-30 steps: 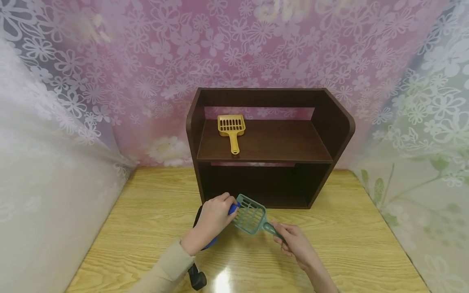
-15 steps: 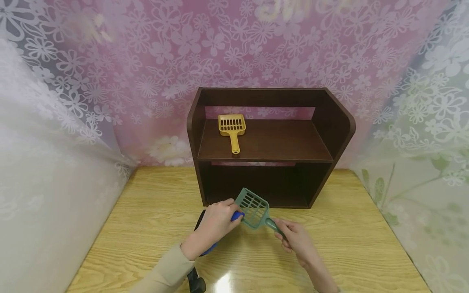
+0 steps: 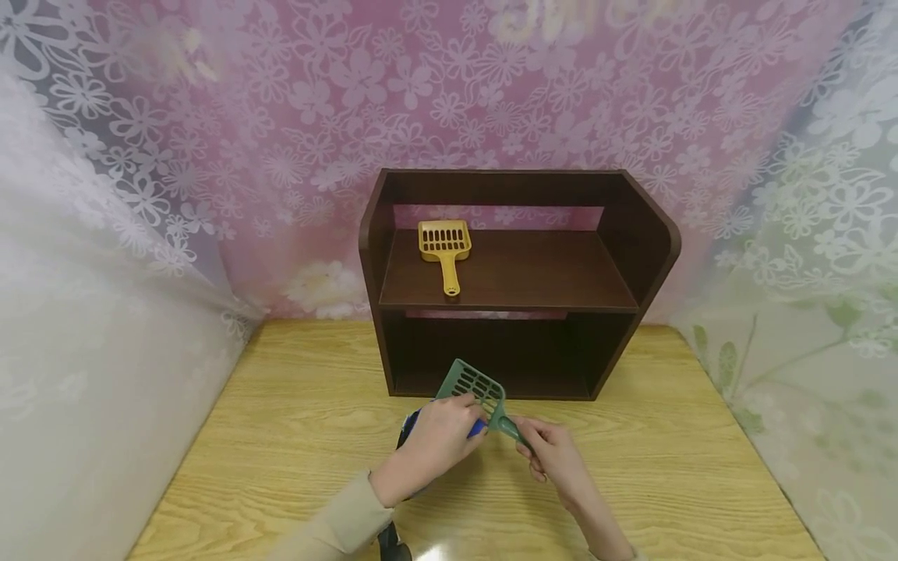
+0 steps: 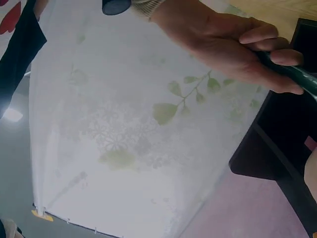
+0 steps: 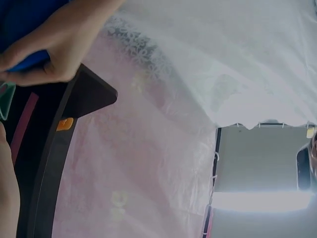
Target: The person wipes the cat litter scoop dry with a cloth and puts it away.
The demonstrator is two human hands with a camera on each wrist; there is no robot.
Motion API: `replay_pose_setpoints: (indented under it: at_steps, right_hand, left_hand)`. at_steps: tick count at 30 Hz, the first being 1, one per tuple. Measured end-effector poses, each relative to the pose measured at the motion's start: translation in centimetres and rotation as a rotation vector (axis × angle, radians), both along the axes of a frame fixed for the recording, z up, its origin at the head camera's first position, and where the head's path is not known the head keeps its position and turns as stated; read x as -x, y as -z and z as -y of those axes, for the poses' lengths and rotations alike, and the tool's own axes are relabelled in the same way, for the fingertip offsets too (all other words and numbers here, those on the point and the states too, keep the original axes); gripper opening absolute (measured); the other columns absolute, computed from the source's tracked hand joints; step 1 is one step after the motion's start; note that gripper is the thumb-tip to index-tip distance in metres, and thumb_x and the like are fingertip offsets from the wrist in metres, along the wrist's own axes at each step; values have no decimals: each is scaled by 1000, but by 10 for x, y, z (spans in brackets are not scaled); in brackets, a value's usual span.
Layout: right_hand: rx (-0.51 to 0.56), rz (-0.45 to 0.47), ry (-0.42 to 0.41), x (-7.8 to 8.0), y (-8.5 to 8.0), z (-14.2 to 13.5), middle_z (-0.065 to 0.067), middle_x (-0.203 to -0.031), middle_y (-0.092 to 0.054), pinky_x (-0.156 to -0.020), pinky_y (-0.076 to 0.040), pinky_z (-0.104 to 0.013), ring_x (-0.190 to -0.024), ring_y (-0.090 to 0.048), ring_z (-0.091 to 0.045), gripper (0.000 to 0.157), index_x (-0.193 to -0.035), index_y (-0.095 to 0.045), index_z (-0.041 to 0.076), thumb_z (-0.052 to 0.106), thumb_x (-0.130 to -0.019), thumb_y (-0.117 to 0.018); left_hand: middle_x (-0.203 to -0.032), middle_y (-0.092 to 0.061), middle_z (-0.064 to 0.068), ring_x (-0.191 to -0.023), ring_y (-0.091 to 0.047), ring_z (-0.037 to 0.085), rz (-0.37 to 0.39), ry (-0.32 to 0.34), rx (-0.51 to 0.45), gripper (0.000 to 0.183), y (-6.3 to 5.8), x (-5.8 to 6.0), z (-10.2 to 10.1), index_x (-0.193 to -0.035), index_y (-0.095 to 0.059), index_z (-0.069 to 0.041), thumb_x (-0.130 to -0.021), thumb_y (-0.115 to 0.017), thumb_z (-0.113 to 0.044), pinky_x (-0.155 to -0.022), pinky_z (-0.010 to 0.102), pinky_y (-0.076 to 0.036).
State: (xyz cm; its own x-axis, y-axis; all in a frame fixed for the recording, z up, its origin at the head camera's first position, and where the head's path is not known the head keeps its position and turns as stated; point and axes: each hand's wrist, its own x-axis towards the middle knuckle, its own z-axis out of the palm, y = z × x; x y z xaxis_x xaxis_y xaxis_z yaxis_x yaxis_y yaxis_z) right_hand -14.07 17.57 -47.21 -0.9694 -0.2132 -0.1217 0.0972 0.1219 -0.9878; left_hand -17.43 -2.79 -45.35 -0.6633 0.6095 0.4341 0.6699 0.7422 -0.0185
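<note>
A green slotted litter scoop [image 3: 449, 382] is held over the table, tilted, in front of the shelf. My right hand [image 3: 556, 456] grips its handle [image 3: 514, 431], and the left wrist view shows the fingers curled round the handle [image 4: 292, 74]. My left hand [image 3: 443, 438] lies across the scoop's head, pinching a blue item [image 3: 478, 428] against it. More of this blue item [image 5: 27, 22] fills the corner of the right wrist view; its kind cannot be made out. A yellow litter scoop [image 3: 449, 261] lies on the upper shelf at the left, handle forward.
A dark brown two-tier shelf [image 3: 554, 269] stands on the wood-grain table [image 3: 302, 436], close to the pink floral curtain [image 3: 295, 140] at the back. Pale curtains [image 3: 91, 351] hang on both sides. A black fitting [image 3: 394, 545] shows below my left wrist.
My left hand has moved right and a little nearer, from the scoop's far side across to near its handle, with the blue item. The green scoop has tilted and shifted slightly; the yellow one stays put.
</note>
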Motion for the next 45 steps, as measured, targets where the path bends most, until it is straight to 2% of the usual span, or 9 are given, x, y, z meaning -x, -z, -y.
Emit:
replay_pose_setpoints:
  at_steps: [5, 10, 17, 20, 25, 31, 35, 40, 45]
  right_hand:
    - [4, 11, -43, -1, -4, -4, -2, -64, -40, -39, -27, -18, -42, -30, -4, 45, -113, -57, -6, 34, -96, -45]
    - [-5, 32, -37, -2, -6, -8, -2, -65, -40, -41, -27, -17, -43, -29, -4, 44, -111, -57, -5, 35, -96, -45]
    - [-28, -10, -25, -1, -7, -2, -1, -64, -43, -39, -30, -16, -42, -33, -5, 42, -103, -60, -4, 36, -95, -48]
    - [-19, -6, -37, -1, -6, -1, -1, -63, -42, -39, -29, -16, -41, -32, -5, 44, -106, -59, -5, 35, -95, -47]
    - [27, 26, -62, -3, -7, -9, 0, -64, -40, -39, -26, -19, -42, -27, -3, 45, -117, -55, -7, 32, -97, -45]
    - [36, 22, -57, -5, -6, -20, 0, -65, -40, -41, -28, -17, -45, -29, -4, 36, -92, -55, -3, 32, -97, -45]
    - [13, 25, -66, -4, -1, -23, -1, -64, -42, -41, -27, -19, -44, -30, -4, 35, -87, -55, -1, 32, -97, -45]
    - [20, 28, -91, -4, 2, -18, -1, -64, -41, -42, -26, -20, -44, -30, -4, 39, -85, -54, -2, 33, -97, -44]
    - [49, 17, -111, -5, -6, -8, 0, -64, -41, -41, -27, -19, -43, -31, -4, 39, -86, -54, -3, 34, -97, -44]
  left_hand:
    - [-75, -57, -8, -60, -57, 5, -22, -65, 42, 13, 5, 10, 14, -81, -72, -21, -76, -74, -32, -47, 16, -44]
    - [-71, -54, -7, -54, -55, 6, -29, -110, 19, 9, -1, 15, 23, -78, -71, -21, -76, -73, -30, -43, 18, -41]
    - [-74, -58, -9, -54, -51, 2, 147, -9, -63, 10, -4, 7, 10, -82, -72, -20, -80, -70, -30, -45, 13, -37]
    - [-76, -60, -9, -57, -56, 3, 172, 8, -94, 9, -3, 5, 7, -82, -72, -21, -80, -70, -29, -47, 13, -39]
    - [-76, -58, -9, -59, -57, 4, 78, -30, -77, 11, 1, 11, 17, -85, -72, -23, -80, -70, -33, -48, 17, -43]
    - [-79, -59, -11, -64, -59, 3, -15, -62, -178, 12, -4, 23, 41, -88, -69, -26, -82, -68, -37, -55, 20, -49]
    - [-81, -60, -10, -70, -59, 5, -134, -62, -281, 15, -19, 26, 48, -90, -67, -23, -81, -70, -34, -57, 21, -49]
    - [-82, -62, -5, -73, -57, 11, -318, -43, -317, 20, -38, 21, 37, -92, -67, -19, -79, -71, -33, -63, 24, -51]
    - [-83, -63, -6, -74, -57, 11, -367, 35, -248, 19, -28, 12, 12, -91, -68, -20, -80, -69, -35, -65, 23, -50]
